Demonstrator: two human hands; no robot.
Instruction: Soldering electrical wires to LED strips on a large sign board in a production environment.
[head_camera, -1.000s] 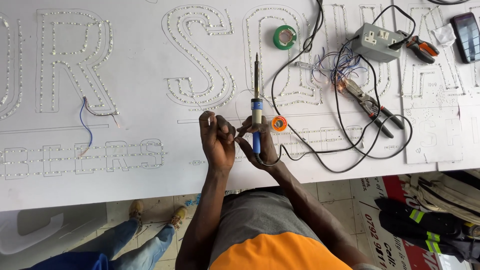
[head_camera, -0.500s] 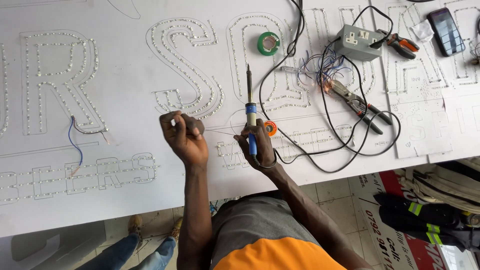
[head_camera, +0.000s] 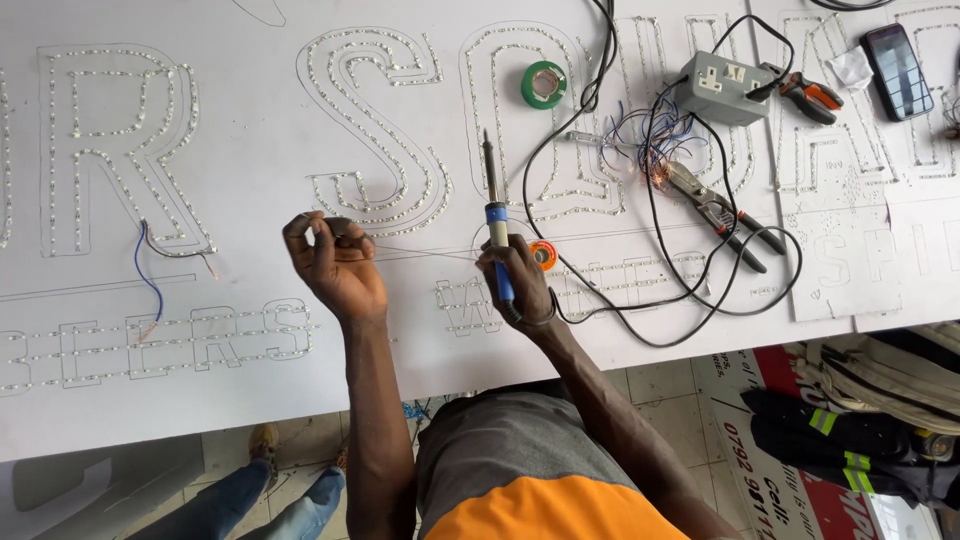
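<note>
Since the earlier frames the left hand (head_camera: 340, 265) has drawn away from the right hand (head_camera: 515, 280), and a thin solder wire (head_camera: 425, 250) now stretches taut between them above the desk (head_camera: 250, 390). The left hand is nearly closed, its fingertips pinching the end of the wire. The right hand is curled shut around the blue grip of a soldering iron (head_camera: 493, 215), whose metal tip points away from the person over the white sign board (head_camera: 260, 150). Just beside that hand lies a small orange solder spool (head_camera: 543, 254), where the wire ends.

No container with contents shows; the nearest to one is a grey socket box (head_camera: 722, 87) at the far edge, with a plug set in it. A black cable (head_camera: 640, 320) loops from there across the board and round the right hand's side. Green tape (head_camera: 544, 84) lies beyond the iron's tip. Pliers (head_camera: 725, 215) rest among a tangle of thin wires, an orange-handled cutter (head_camera: 810, 95) sits beside the socket box, and a phone (head_camera: 897, 70) lies at the far right. A short blue wire (head_camera: 148, 280) curls on the board, well left of the left hand.
</note>
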